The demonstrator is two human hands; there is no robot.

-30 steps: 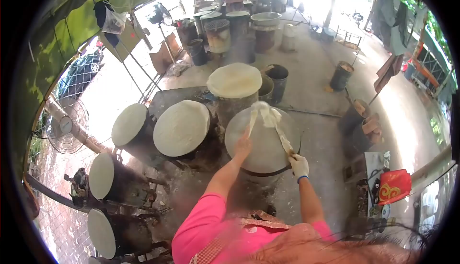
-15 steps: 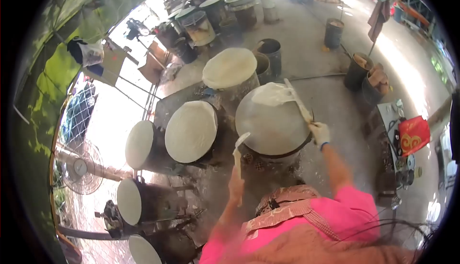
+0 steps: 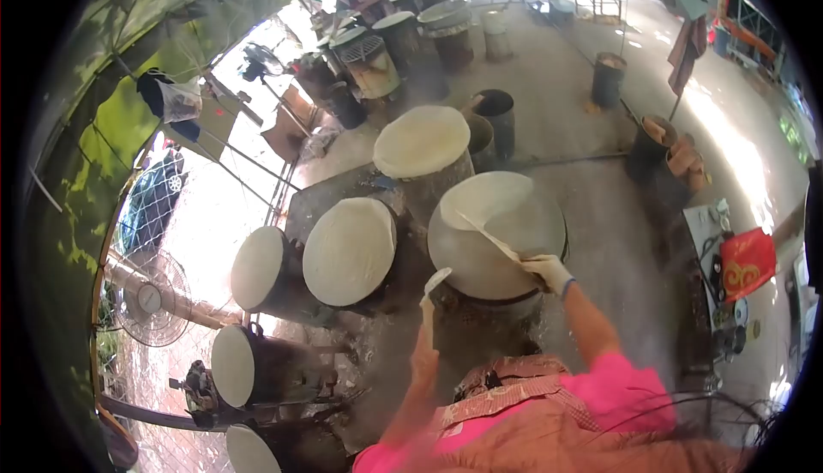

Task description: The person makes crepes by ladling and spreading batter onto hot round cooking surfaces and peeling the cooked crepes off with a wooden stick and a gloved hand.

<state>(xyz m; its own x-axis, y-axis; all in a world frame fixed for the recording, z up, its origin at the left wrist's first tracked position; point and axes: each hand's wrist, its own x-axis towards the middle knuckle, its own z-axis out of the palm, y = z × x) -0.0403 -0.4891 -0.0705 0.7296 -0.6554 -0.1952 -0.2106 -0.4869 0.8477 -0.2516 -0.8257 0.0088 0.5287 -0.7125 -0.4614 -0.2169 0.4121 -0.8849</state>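
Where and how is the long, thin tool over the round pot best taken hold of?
Probably by its near right end, coming from the near right side, where the gloved right hand holds it. The long, thin tool slants inward from there, its far end over the pale layer on the round pot, so the grip stays clear.
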